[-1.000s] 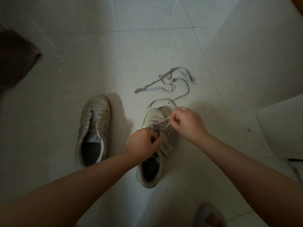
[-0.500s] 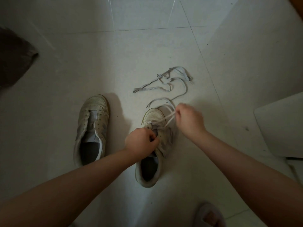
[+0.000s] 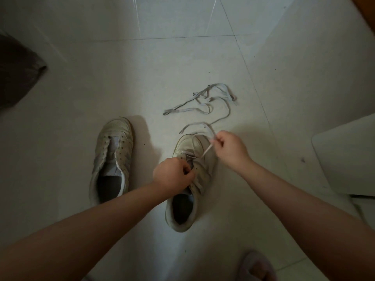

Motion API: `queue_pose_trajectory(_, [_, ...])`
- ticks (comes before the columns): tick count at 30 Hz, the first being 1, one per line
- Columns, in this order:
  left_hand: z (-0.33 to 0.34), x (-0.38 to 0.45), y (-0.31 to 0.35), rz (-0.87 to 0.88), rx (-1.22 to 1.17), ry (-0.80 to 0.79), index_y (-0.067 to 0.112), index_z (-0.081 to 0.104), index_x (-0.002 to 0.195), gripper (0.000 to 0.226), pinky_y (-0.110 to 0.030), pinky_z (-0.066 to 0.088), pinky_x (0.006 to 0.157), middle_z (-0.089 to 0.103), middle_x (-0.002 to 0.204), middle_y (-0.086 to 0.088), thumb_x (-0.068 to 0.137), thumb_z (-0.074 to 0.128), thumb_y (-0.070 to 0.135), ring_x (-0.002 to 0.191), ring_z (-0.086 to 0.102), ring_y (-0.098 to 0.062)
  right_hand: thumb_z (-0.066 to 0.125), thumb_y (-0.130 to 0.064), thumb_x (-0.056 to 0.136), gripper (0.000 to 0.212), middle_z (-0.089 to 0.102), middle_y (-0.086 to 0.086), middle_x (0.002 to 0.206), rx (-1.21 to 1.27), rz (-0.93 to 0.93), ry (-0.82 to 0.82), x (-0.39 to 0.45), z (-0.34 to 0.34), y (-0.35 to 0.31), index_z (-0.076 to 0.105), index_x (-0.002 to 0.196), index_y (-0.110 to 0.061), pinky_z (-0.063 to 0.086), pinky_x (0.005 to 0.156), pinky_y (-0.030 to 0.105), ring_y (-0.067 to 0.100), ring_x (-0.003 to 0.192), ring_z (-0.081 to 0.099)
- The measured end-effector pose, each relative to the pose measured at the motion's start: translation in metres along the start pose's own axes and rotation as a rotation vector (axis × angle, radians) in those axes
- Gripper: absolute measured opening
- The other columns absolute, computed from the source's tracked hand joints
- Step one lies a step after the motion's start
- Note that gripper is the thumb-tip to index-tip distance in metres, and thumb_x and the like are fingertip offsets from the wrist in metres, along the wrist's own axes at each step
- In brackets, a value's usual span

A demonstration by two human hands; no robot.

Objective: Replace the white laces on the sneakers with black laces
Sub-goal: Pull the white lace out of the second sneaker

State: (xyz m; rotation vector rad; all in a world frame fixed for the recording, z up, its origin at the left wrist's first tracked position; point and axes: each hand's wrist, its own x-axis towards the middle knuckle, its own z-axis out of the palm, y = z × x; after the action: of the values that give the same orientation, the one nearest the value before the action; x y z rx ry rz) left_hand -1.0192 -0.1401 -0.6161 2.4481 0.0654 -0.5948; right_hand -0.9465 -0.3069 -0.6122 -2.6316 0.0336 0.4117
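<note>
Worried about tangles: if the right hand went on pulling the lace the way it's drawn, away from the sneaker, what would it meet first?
Probably the loose white lace on the floor beyond the right hand; height is unclear.

arms: two bare forearms, no sleeves in view
left hand: bare, no ring, watch or glove
right hand: bare, no ring, watch or glove

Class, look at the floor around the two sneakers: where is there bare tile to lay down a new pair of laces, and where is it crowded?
Bare tile lies beyond the left sneaker, toward the dark cloth, and between both sneakers. It is crowded beyond the right sneaker, where the white lace sprawls and both hands work.
</note>
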Motion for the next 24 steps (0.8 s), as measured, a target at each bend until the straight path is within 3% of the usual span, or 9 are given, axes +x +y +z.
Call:
queue_pose_trajectory(2, [0.0, 0.0, -0.001, -0.016, 0.005, 0.015, 0.017, 0.072, 0.076, 0.03, -0.024, 0.041, 0.053, 0.061, 0.064, 0.0, 0.088, 0.055, 0.039, 0.061, 0.057, -0.016, 0.056, -0.025, 0.092, 0.022, 0.052, 0.003, 0.072, 0.067, 0.076, 0.137, 0.01, -0.014, 0.008, 0.05, 0.074, -0.015, 0.032, 0.061, 0.03, 0.023, 0.071, 0.049])
queue_pose_trajectory(3, [0.0, -0.001, -0.002, -0.023, 0.006, 0.021, 0.017, 0.072, 0.076, 0.031, -0.023, 0.039, 0.052, 0.059, 0.063, 0.001, 0.088, 0.055, 0.039, 0.06, 0.056, -0.016, 0.057, -0.026, 0.092, 0.024, 0.051, 0.004, 0.07, 0.086, 0.1, 0.127, 0.012, -0.018, 0.012, 0.051, 0.073, -0.013, 0.03, 0.059, 0.029, 0.023, 0.07, 0.049])
queue_pose_trajectory(8, [-0.001, 0.0, -0.001, -0.035, 0.003, 0.023, 0.018, 0.068, 0.071, 0.028, -0.021, 0.034, 0.048, 0.054, 0.057, 0.003, 0.087, 0.056, 0.037, 0.06, 0.055, -0.016, 0.063, -0.038, 0.088, 0.041, 0.044, 0.001, 0.059, 0.179, 0.115, -0.343, -0.014, 0.003, -0.004, 0.044, 0.06, -0.015, 0.031, 0.054, 0.028, 0.014, 0.057, 0.043])
queue_pose_trajectory(12, [-0.002, 0.0, -0.001, -0.026, 0.007, 0.015, 0.017, 0.069, 0.073, 0.027, -0.022, 0.036, 0.05, 0.059, 0.063, 0.002, 0.087, 0.056, 0.036, 0.062, 0.057, -0.017, 0.066, -0.028, 0.087, 0.025, 0.05, 0.0, 0.062, 0.219, 0.101, -0.355, -0.016, 0.015, -0.012, 0.059, 0.07, -0.011, 0.034, 0.055, 0.025, 0.013, 0.063, 0.05])
queue_pose_trajectory(15, [-0.001, -0.001, -0.004, -0.018, 0.008, 0.015, 0.017, 0.071, 0.075, 0.029, -0.023, 0.04, 0.053, 0.063, 0.067, 0.0, 0.088, 0.056, 0.038, 0.064, 0.059, -0.018, 0.06, -0.031, 0.09, 0.021, 0.061, 0.004, 0.079, -0.216, 0.021, -0.231, -0.005, 0.0, -0.008, 0.065, 0.081, -0.012, 0.035, 0.062, 0.025, 0.024, 0.081, 0.06])
queue_pose_trajectory(17, [-0.001, -0.001, -0.004, -0.014, 0.003, 0.02, 0.018, 0.071, 0.075, 0.029, -0.022, 0.039, 0.051, 0.063, 0.066, 0.001, 0.088, 0.056, 0.039, 0.063, 0.059, -0.017, 0.061, -0.024, 0.088, 0.014, 0.068, 0.006, 0.087, -0.336, 0.019, -0.098, 0.007, -0.018, 0.006, 0.07, 0.086, -0.014, 0.036, 0.064, 0.025, 0.026, 0.086, 0.064])
queue_pose_trajectory(20, [-0.001, -0.003, -0.004, -0.009, 0.008, 0.023, 0.019, 0.072, 0.078, 0.027, -0.021, 0.038, 0.051, 0.063, 0.069, 0.002, 0.089, 0.055, 0.038, 0.066, 0.059, -0.017, 0.07, -0.015, 0.083, 0.008, 0.069, 0.006, 0.068, 0.09, 0.146, -0.081, 0.019, -0.03, 0.023, 0.07, 0.087, -0.009, 0.044, 0.058, 0.026, 0.006, 0.057, 0.064])
queue_pose_trajectory(24, [0.0, -0.002, -0.003, -0.014, 0.016, 0.03, 0.018, 0.07, 0.076, 0.027, -0.022, 0.041, 0.055, 0.062, 0.068, 0.001, 0.088, 0.055, 0.038, 0.067, 0.059, -0.018, 0.07, -0.011, 0.083, 0.015, 0.067, 0.015, 0.074, 0.39, 0.188, 0.132, 0.028, -0.035, 0.03, 0.061, 0.094, -0.012, 0.043, 0.05, 0.018, -0.003, 0.042, 0.057])
